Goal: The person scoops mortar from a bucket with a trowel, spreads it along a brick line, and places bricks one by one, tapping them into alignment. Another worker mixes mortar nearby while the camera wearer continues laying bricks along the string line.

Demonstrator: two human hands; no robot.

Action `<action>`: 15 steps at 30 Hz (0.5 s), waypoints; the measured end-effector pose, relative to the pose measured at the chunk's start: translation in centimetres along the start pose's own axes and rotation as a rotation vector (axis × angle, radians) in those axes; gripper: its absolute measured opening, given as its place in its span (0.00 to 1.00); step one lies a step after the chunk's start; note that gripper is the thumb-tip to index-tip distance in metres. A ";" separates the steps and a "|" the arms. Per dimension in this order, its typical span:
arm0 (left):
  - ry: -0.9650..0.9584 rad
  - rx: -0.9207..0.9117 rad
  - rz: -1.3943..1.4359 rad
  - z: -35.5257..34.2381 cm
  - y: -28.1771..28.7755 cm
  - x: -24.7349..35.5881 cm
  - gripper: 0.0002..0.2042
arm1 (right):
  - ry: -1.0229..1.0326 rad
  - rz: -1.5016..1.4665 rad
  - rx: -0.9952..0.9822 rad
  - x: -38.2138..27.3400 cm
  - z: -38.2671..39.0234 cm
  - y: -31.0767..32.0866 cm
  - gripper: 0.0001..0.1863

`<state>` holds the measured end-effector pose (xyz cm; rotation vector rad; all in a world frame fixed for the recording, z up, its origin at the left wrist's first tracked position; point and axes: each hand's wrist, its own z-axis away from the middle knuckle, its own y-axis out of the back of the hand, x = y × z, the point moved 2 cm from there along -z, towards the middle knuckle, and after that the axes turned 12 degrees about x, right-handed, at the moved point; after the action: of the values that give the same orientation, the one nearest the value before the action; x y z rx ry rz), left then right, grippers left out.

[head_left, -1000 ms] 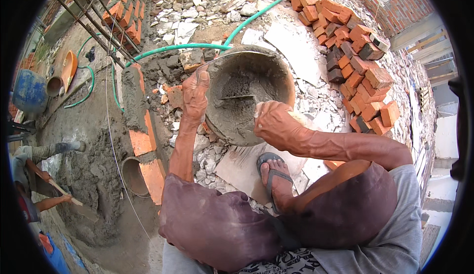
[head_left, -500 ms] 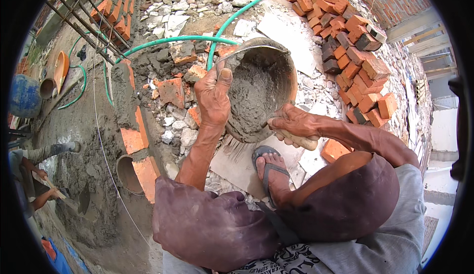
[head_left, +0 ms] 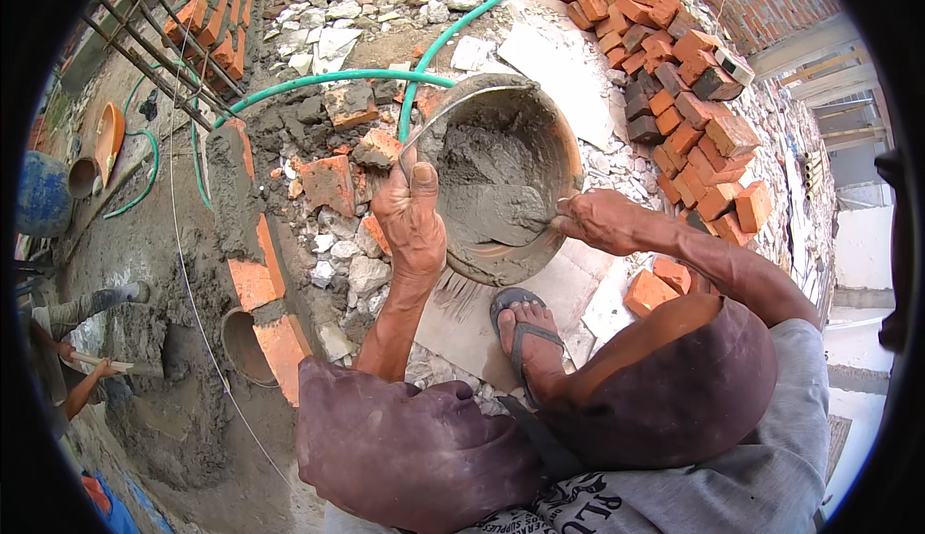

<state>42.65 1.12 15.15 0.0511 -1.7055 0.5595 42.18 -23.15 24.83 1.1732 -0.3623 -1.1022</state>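
Observation:
A round bucket (head_left: 557, 144), tilted with its mouth toward me, holds wet grey mortar (head_left: 482, 156). My left hand (head_left: 412, 221) is closed on the bucket's left side, at the rim and its thin wire handle. My right hand (head_left: 602, 221) is at the bucket's right rim, closed around a trowel whose handle is hidden in the fist. The trowel's mortar-coated blade (head_left: 496, 216) lies flat in the lower part of the bucket, against the mortar. Below the bucket is my sandalled foot (head_left: 533, 334) on a pale flat board (head_left: 472, 327).
A brick pile (head_left: 689, 110) stands at the right, with loose bricks (head_left: 650, 293) near my right knee. A green hose (head_left: 328, 78) crosses the rubble behind the bucket. On the left are a low brick edge (head_left: 279, 341), a string line, rebar (head_left: 159, 43) and a co-worker's hands (head_left: 96, 368) on a shovel.
My right hand has moved up and right, and the trowel blade now shows inside the bucket. The mortar has shifted, baring the lower inner wall. The co-worker's shovel has risen.

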 end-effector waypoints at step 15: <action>-0.004 -0.080 0.037 0.1 -1.5 0.2 0.29 | 0.282 0.725 0.255 2.6 4.4 0.2 0.20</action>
<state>43.05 -0.21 15.87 -0.0365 -1.7343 0.5184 40.28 -27.75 26.02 1.2523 -0.6541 -0.2603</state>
